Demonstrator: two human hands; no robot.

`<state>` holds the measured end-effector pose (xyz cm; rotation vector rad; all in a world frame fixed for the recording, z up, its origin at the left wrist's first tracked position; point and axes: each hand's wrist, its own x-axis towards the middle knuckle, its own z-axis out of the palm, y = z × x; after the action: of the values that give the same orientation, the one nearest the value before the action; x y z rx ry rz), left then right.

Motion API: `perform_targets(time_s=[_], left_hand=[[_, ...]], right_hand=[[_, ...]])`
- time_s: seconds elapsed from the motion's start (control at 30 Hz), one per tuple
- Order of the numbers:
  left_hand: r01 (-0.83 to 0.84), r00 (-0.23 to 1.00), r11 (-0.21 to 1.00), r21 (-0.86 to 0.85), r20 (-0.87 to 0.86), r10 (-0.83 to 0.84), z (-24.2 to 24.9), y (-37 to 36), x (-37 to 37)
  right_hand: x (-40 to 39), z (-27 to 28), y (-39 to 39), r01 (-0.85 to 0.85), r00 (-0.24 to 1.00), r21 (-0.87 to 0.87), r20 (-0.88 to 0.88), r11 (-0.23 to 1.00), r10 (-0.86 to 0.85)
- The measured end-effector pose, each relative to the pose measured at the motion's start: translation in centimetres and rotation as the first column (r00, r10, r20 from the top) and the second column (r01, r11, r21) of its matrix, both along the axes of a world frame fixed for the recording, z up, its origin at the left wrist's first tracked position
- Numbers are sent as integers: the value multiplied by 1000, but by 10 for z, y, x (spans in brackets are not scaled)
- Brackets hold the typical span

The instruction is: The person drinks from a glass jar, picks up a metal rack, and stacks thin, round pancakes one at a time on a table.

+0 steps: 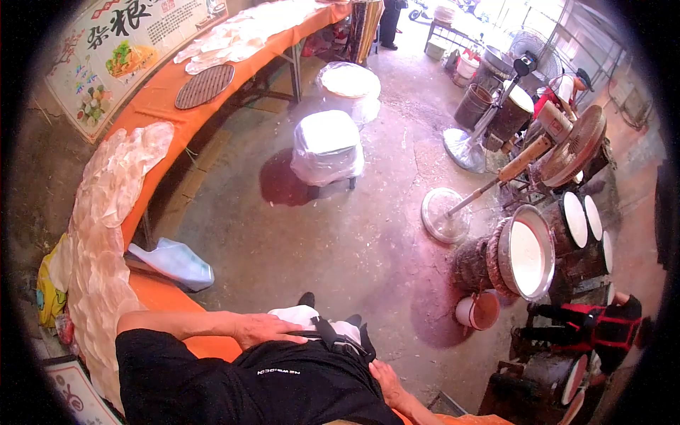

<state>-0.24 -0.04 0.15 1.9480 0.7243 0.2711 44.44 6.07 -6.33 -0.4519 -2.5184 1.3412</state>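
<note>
My left hand [269, 330] lies flat against the front of my black shirt [304, 379] at the waist, its fingers stretched out and pointing right. On the other side of my waist, my right hand [386, 381] rests by a dark strap [340, 341], fingers partly hidden against the clothing. Nothing shows in the left hand. Beside my left arm, thin pale sheets [106, 205] lie overlapped along the orange-covered table [157, 117]. A blue-white plastic bag [173, 262] sits at the table's inner edge.
Ahead stand two plastic-wrapped stools [327, 145]. To the right are a standing fan [577, 145], a large basin of white batter [528, 258] and a bucket [477, 312]. Two people [564, 91] in red and black work at the right.
</note>
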Motion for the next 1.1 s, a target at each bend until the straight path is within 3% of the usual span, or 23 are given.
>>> perform_targets(time_s=[1.1], left_hand=[[21, 1000, 999, 46, -7, -21, -7, 0, -4]], right_hand=[[-3, -5, -1, 23, 1000, 13, -18, 1000, -23]])
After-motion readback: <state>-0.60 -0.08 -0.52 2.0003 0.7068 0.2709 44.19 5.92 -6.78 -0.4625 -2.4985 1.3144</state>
